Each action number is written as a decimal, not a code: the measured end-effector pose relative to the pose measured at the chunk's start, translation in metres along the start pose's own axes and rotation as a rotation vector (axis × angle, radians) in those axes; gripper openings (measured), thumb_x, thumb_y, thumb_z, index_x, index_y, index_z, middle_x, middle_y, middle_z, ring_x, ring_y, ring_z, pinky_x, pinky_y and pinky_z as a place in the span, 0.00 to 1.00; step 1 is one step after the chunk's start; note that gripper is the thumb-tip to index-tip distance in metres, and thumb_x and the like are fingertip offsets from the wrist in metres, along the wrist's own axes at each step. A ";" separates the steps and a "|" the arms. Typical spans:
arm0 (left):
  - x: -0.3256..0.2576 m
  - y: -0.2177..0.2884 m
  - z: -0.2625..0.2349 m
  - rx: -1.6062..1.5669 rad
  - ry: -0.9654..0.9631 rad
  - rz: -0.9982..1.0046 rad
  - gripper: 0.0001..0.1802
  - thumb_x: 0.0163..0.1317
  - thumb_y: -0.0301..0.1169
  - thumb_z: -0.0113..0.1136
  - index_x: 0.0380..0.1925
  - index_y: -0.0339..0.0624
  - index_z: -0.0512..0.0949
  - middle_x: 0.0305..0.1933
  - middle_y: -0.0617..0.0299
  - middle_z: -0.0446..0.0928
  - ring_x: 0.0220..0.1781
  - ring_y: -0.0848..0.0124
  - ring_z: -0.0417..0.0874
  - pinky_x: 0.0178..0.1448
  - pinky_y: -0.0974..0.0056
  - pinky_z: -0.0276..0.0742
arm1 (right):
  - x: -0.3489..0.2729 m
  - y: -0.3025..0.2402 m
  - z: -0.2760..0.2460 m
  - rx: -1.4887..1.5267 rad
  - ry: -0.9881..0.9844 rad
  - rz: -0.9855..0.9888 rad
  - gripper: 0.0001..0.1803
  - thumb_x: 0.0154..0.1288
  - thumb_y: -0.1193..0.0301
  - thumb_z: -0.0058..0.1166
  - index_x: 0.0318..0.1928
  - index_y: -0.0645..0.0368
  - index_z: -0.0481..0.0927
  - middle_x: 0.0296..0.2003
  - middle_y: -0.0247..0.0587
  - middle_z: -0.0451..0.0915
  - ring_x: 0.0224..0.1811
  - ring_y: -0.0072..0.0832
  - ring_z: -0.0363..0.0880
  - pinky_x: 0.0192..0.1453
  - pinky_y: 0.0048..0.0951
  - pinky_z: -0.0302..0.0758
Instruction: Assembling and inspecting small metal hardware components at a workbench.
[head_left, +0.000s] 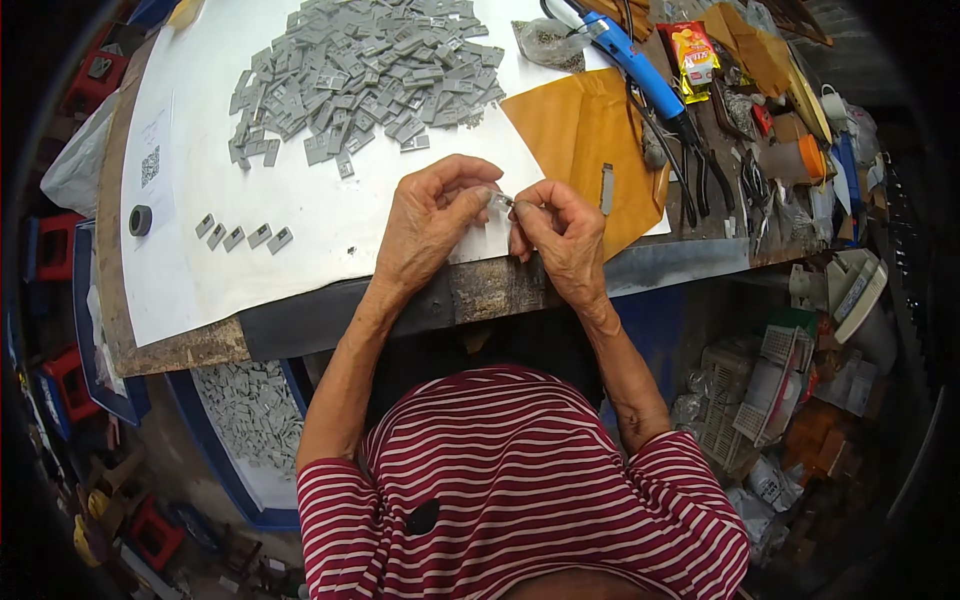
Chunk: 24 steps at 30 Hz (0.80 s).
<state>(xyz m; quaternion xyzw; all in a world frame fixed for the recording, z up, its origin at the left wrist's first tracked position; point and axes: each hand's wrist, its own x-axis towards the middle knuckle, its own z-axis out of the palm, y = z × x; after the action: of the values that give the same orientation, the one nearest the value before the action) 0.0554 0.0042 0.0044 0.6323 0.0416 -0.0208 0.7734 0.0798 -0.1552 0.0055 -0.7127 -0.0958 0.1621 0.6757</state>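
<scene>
With your left hand point(432, 225) and right hand point(562, 232) pinched together on the small clear part point(500, 199) just above the bench edge point(480, 290), keep fingertips steady, well short of the grey pieces point(365, 70) beyond.

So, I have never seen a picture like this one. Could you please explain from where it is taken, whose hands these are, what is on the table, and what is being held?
The one picture comes from a wide camera worn on a person's head, looking down, so straight edges bend. The left hand and right hand are that person's own. Together they pinch a small clear piece between the fingertips; it is too small to tell what it is. On the white sheet lie a heap of small grey parts and a short row of grey parts. To the right are a brown envelope, a blue-handled tool and pliers.
</scene>
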 end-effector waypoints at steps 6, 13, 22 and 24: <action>-0.001 0.001 0.000 0.014 -0.004 -0.003 0.10 0.55 0.24 0.52 0.38 0.32 0.76 0.29 0.63 0.76 0.28 0.80 0.73 0.34 0.75 0.71 | 0.001 -0.003 0.000 -0.022 -0.019 0.027 0.04 0.60 0.77 0.48 0.29 0.66 0.69 0.15 0.33 0.71 0.16 0.15 0.70 0.18 0.15 0.65; -0.002 0.000 -0.001 -0.006 -0.004 -0.011 0.10 0.56 0.23 0.52 0.37 0.32 0.76 0.26 0.64 0.76 0.26 0.81 0.73 0.31 0.76 0.71 | 0.004 -0.004 -0.001 -0.035 -0.024 0.093 0.05 0.59 0.76 0.49 0.29 0.65 0.70 0.15 0.33 0.72 0.15 0.15 0.70 0.17 0.15 0.65; -0.002 0.000 -0.003 -0.081 -0.022 -0.047 0.08 0.55 0.22 0.52 0.35 0.32 0.76 0.22 0.63 0.75 0.23 0.81 0.74 0.27 0.77 0.69 | 0.006 -0.011 -0.001 -0.019 -0.069 0.164 0.06 0.59 0.74 0.49 0.27 0.65 0.70 0.15 0.33 0.72 0.14 0.16 0.69 0.17 0.16 0.64; -0.001 0.000 -0.002 -0.096 -0.014 -0.047 0.08 0.55 0.22 0.53 0.35 0.32 0.76 0.22 0.63 0.75 0.23 0.81 0.74 0.27 0.77 0.69 | 0.007 -0.011 -0.003 0.005 -0.080 0.179 0.07 0.59 0.74 0.49 0.27 0.64 0.70 0.16 0.33 0.72 0.14 0.16 0.68 0.17 0.16 0.64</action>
<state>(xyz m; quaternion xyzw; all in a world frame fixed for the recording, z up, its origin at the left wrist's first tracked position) 0.0539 0.0064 0.0039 0.5931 0.0520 -0.0416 0.8023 0.0881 -0.1544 0.0159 -0.7096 -0.0583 0.2506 0.6559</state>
